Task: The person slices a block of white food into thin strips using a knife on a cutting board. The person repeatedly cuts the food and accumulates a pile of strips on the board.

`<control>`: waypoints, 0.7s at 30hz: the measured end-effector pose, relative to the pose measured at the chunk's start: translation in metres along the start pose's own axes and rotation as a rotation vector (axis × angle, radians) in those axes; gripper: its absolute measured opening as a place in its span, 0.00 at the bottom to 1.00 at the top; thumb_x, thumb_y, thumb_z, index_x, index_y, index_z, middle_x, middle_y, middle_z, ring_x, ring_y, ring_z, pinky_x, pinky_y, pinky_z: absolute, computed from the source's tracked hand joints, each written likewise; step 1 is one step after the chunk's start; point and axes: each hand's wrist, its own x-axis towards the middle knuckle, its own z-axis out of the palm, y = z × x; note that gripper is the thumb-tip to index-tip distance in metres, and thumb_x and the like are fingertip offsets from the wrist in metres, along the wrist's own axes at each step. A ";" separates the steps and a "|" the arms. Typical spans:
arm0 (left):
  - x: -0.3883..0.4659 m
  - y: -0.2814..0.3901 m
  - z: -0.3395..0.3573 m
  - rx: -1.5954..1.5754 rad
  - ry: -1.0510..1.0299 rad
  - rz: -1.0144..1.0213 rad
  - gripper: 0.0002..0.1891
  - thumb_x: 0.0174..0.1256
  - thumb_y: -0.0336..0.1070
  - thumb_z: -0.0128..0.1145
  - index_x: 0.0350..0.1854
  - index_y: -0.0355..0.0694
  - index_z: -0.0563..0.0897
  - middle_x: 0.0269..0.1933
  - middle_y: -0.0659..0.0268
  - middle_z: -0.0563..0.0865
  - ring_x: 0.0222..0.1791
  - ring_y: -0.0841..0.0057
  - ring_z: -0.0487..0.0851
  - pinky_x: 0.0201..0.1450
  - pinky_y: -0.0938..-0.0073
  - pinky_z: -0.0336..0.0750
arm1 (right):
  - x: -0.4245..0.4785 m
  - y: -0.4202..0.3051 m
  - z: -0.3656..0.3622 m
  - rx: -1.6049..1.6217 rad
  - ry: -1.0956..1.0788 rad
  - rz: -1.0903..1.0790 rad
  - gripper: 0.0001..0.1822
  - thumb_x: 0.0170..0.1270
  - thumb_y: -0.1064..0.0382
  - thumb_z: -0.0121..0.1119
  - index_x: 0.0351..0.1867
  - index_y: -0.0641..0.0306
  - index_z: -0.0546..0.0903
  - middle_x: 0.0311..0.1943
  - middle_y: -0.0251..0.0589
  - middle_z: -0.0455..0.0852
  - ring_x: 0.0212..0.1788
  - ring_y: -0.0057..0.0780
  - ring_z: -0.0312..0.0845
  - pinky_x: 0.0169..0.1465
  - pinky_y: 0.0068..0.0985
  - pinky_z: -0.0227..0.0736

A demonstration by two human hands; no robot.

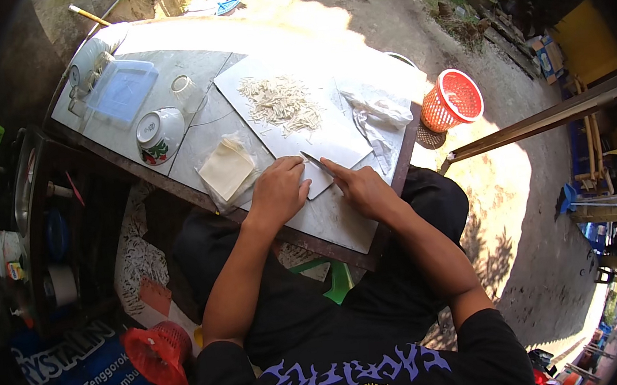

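My right hand [363, 190] grips a knife [316, 162], its index finger stretched along the blade. Close by on the left, my left hand [281, 186] rests with bent fingers at the near edge of a white board [348, 145]. A little pale material shows by its fingertips; whatever lies under them is hidden. Farther up the board spreads a loose pile of thin pale strips [281, 104]. Left of my left hand, a stack of square pale dough sheets [226, 169] lies on clear plastic wrap. A crumpled plastic bag [381, 112] is at the board's right side.
On the tiled table [178, 149] stand an upturned bowl [160, 134], a glass [185, 90] and a clear plastic container [123, 90], with stacked bowls [88, 57] at the far left. A red basket [452, 100] is beyond the right edge. Strong sunlight washes out the far side.
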 end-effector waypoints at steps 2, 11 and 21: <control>0.001 0.000 -0.001 0.005 -0.008 -0.005 0.18 0.69 0.36 0.71 0.55 0.31 0.89 0.62 0.55 0.90 0.63 0.57 0.87 0.68 0.60 0.81 | 0.000 0.000 0.000 0.014 -0.010 -0.004 0.28 0.82 0.60 0.55 0.82 0.46 0.74 0.33 0.69 0.89 0.37 0.68 0.88 0.45 0.55 0.82; 0.005 0.003 -0.006 0.021 -0.053 -0.010 0.19 0.68 0.38 0.72 0.55 0.30 0.89 0.62 0.54 0.90 0.64 0.58 0.87 0.69 0.60 0.80 | 0.000 -0.002 -0.001 0.004 -0.025 0.012 0.29 0.82 0.60 0.55 0.82 0.46 0.73 0.33 0.70 0.89 0.38 0.69 0.88 0.46 0.56 0.82; 0.001 0.002 -0.007 0.044 -0.075 0.013 0.21 0.67 0.39 0.73 0.57 0.30 0.88 0.64 0.54 0.89 0.67 0.58 0.85 0.71 0.60 0.79 | 0.000 -0.005 0.005 -0.016 0.009 0.011 0.30 0.80 0.63 0.57 0.82 0.46 0.75 0.30 0.69 0.87 0.34 0.67 0.87 0.43 0.54 0.80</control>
